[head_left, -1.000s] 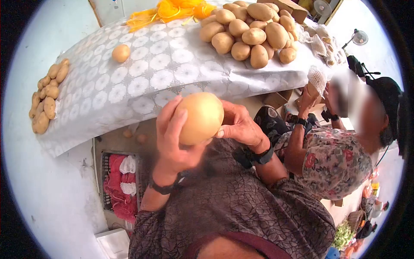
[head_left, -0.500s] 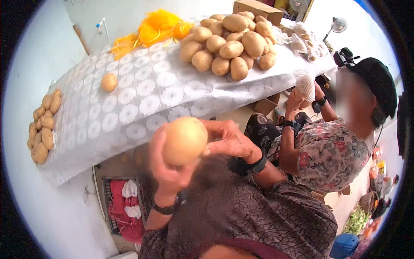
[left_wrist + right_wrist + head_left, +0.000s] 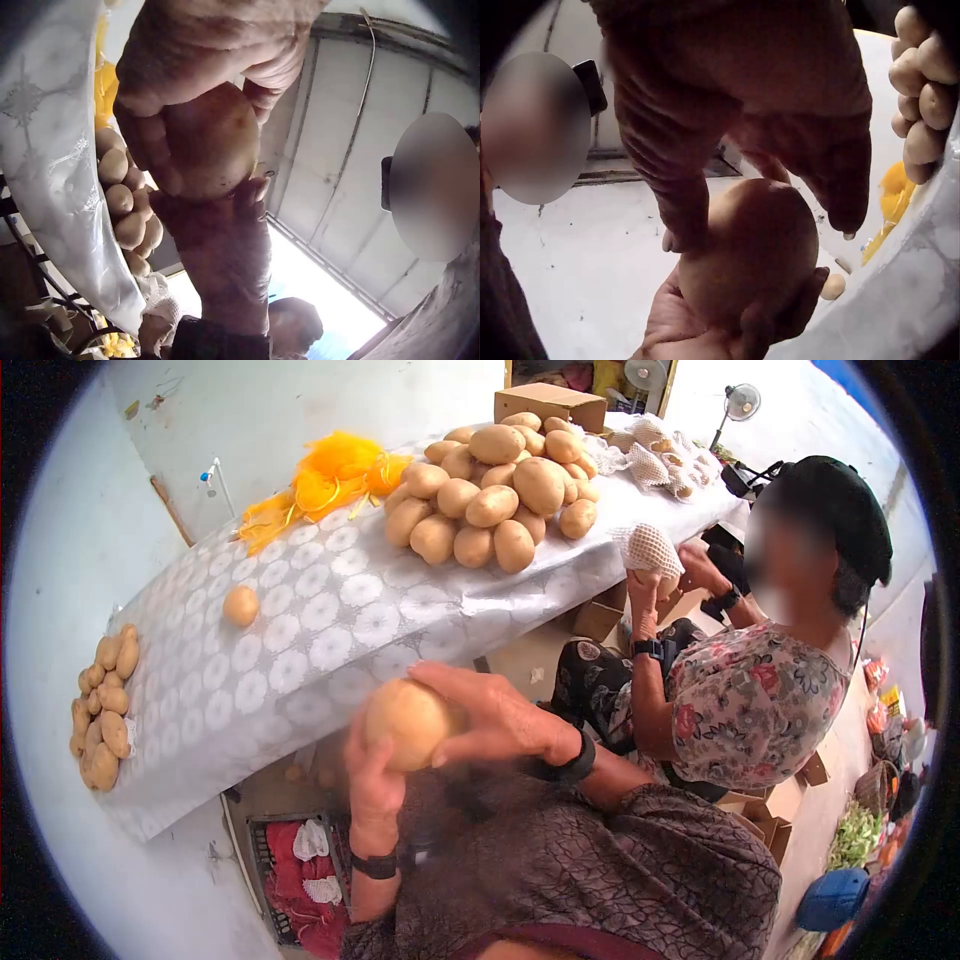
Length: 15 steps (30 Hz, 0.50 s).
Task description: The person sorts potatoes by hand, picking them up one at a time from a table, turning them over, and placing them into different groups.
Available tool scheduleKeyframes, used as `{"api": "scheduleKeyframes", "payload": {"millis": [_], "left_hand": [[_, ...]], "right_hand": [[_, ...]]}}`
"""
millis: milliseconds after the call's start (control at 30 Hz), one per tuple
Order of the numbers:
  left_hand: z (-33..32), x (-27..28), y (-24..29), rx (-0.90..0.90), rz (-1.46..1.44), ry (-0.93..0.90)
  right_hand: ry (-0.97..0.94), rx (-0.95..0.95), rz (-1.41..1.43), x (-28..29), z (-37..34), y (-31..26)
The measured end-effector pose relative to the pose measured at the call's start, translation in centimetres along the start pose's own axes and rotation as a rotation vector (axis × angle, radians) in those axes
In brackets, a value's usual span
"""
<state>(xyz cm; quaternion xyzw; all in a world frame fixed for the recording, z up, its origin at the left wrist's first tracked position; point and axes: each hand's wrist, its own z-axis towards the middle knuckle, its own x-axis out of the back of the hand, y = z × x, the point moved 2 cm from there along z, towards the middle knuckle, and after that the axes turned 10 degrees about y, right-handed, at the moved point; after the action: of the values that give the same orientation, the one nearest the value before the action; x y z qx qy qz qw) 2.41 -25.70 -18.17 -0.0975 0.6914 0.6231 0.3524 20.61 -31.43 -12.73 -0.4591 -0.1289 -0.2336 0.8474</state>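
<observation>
A large round potato (image 3: 408,724) is between both hands, in front of the chest. The left hand (image 3: 375,775) grips it from the left and below, fingers curled round its side. From the right, the right hand (image 3: 495,715) lies over it, thumb and fingertips spread on its upper right side. In the right wrist view the left hand (image 3: 697,330) cups the potato (image 3: 750,251) from beneath, while the right hand (image 3: 742,112) has its thumb on the skin and one finger standing off it. The left wrist view shows the potato (image 3: 211,139) between both hands.
A large potato pile (image 3: 490,505), a lone potato (image 3: 241,606) and a smaller pile (image 3: 103,710) lie on the patterned table cover (image 3: 330,620). Yellow netting (image 3: 335,475) lies behind. A crate (image 3: 262,860) is below; another person (image 3: 755,690) sits at right.
The view has shifted, with the table piles now further left. The hands and potato sit lower and further left, and the right hand has moved from the potato's side to over its top right.
</observation>
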Motion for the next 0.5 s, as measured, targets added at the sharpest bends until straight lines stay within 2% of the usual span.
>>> {"api": "scheduleKeyframes", "payload": {"millis": [33,133,267,433,500], "left_hand": [[0.0,0.2,0.0,0.003,0.019,-0.026],[-0.5,1.0,0.0,0.008,0.06,-0.041],[-1.3,0.6,0.4,0.015,0.129,-0.091],[-2.6,0.4,1.1,0.018,0.256,-0.057],[-3.0,-0.1,1.4,0.032,0.257,-0.121]], "right_hand": [[-0.006,0.068,-0.047,-0.1,-0.1,-0.2],[-0.039,0.1,-0.087,-0.1,-0.4,-0.9],[-0.082,0.108,-0.122,0.0,-0.9,-2.3],[-0.132,0.124,-0.196,0.2,-1.5,-3.8],[-0.171,0.155,-0.196,-0.1,-1.8,-4.1]]}}
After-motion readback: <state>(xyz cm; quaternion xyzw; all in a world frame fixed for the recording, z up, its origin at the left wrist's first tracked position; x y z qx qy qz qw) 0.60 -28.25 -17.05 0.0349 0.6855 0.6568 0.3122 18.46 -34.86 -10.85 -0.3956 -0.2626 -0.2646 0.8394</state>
